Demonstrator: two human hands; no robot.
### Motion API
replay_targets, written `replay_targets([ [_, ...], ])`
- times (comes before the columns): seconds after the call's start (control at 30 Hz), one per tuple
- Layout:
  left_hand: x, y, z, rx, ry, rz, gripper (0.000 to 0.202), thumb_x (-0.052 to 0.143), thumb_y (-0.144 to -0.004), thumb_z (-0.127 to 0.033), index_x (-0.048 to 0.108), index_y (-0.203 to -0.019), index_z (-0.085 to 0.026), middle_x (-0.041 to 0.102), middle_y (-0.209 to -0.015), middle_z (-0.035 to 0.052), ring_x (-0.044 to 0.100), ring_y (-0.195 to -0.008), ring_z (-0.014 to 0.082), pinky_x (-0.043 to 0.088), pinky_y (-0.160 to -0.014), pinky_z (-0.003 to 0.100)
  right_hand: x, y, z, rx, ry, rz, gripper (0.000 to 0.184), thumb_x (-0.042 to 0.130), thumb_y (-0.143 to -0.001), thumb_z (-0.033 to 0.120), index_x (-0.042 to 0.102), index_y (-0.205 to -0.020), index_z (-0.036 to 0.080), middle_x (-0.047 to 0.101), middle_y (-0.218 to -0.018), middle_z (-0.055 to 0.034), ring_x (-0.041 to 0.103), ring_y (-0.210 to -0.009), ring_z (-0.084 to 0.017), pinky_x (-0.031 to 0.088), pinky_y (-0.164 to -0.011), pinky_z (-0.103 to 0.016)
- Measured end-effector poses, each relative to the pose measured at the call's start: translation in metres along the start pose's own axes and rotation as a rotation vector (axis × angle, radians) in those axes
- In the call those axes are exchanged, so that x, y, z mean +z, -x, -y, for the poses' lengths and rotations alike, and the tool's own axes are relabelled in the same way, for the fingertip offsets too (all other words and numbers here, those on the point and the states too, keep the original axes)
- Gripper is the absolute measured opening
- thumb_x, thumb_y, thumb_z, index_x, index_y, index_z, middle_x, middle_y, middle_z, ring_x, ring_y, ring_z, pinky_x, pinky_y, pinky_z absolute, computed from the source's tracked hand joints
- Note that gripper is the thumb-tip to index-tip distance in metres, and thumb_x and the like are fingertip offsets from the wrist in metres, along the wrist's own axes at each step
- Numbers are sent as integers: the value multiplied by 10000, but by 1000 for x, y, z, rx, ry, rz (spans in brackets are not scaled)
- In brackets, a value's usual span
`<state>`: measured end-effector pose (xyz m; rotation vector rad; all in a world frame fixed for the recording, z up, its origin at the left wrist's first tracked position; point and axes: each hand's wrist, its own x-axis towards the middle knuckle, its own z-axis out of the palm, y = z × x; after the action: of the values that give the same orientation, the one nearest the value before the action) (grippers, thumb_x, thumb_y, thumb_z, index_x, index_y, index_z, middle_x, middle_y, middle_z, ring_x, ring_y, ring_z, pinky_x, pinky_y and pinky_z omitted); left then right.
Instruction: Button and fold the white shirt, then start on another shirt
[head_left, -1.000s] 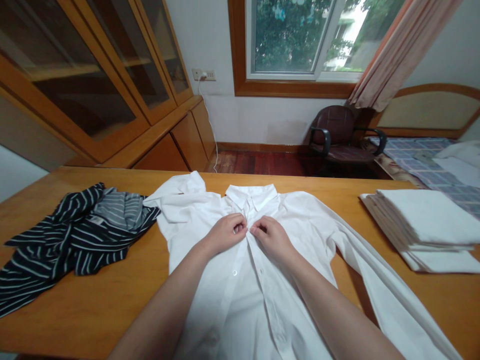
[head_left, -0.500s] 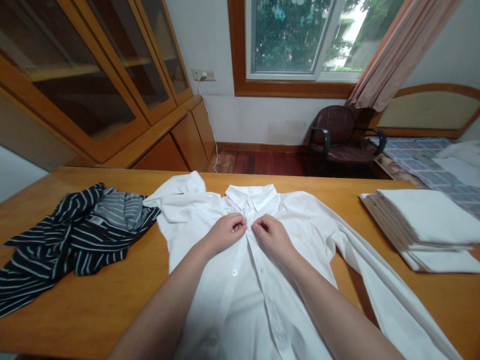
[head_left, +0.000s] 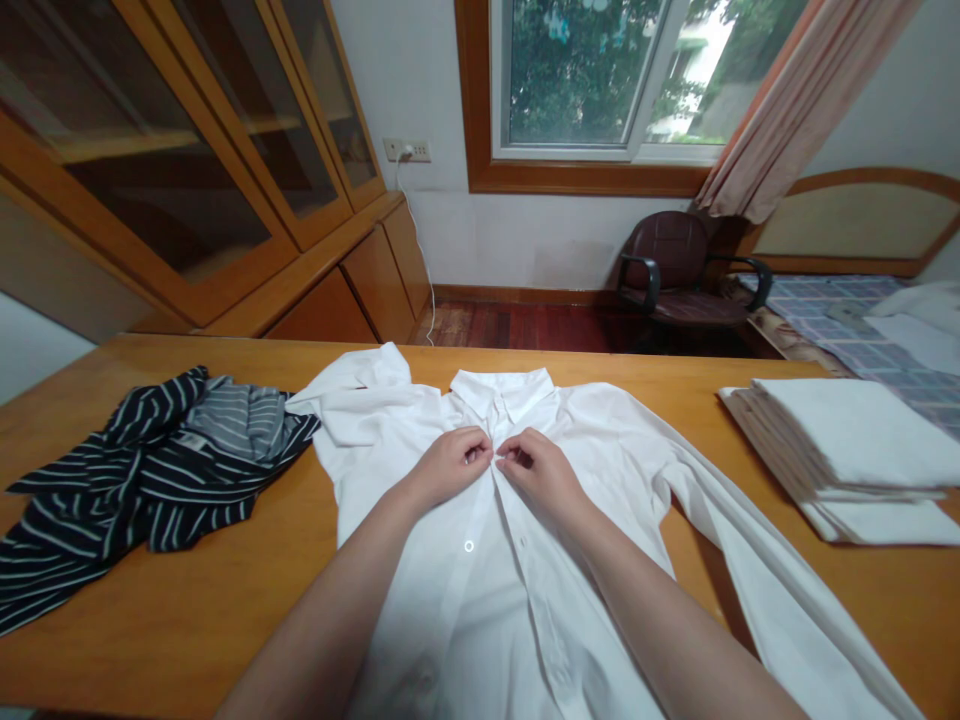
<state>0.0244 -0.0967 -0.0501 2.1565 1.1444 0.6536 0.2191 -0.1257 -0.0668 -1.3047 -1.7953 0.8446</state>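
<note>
A white button-up shirt (head_left: 420,610) lies spread front up on the wooden table, its collar (head_left: 501,392) toward the far edge. Just below the collar, my left hand (head_left: 454,465) pinches the left edge of the front opening. Close beside it, my right hand (head_left: 544,468) pinches the right edge at the same height. The fingertips of both hands nearly meet and hide the button there. Lower down, the front hangs apart, with a loose button (head_left: 469,546) showing on the left side. One sleeve (head_left: 772,570) stretches toward the lower right; the other is bunched at upper left.
A crumpled black-and-white striped garment (head_left: 150,470) touches the shirt's left sleeve. Folded white cloths (head_left: 847,440) are stacked on the right of the table (head_left: 247,620). Beyond stand a glass-door cabinet (head_left: 300,230), an office chair (head_left: 667,270) and a bed (head_left: 825,310).
My right hand has shifted slightly left, bringing its fingertips closer to those of my left hand. The left hand and the shirt stay nearly the same.
</note>
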Motion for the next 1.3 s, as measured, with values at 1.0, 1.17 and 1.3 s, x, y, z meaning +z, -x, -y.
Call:
replay_targets([
  [1.0, 0, 0, -2, -12, -1, 7, 113, 534, -841, -195, 592, -744, -193, 591, -735, -16, 557, -719, 148, 409, -665, 259, -2, 0, 3, 32, 43, -22, 97, 657, -898, 233, 635, -808, 206, 609, -808, -7, 578, -790, -169, 419, -727, -281],
  [1.17, -1, 0, -2, -14, 1, 9, 109, 543, -849, -206, 597, -756, -193, 591, -741, -16, 554, -719, 148, 408, -665, 259, -4, 0, 5, 34, 41, -30, 64, 616, -909, 201, 660, -864, 203, 636, -837, -19, 590, -811, -173, 430, -748, -286],
  [1.3, 0, 0, 0, -10, -5, 10, 107, 541, -846, -195, 600, -757, -190, 589, -743, -16, 554, -723, 147, 405, -666, 256, -3, 1, 6, 13, 50, -7, 34, 657, -867, 185, 681, -882, 204, 623, -810, -3, 579, -761, -157, 432, -716, -272],
])
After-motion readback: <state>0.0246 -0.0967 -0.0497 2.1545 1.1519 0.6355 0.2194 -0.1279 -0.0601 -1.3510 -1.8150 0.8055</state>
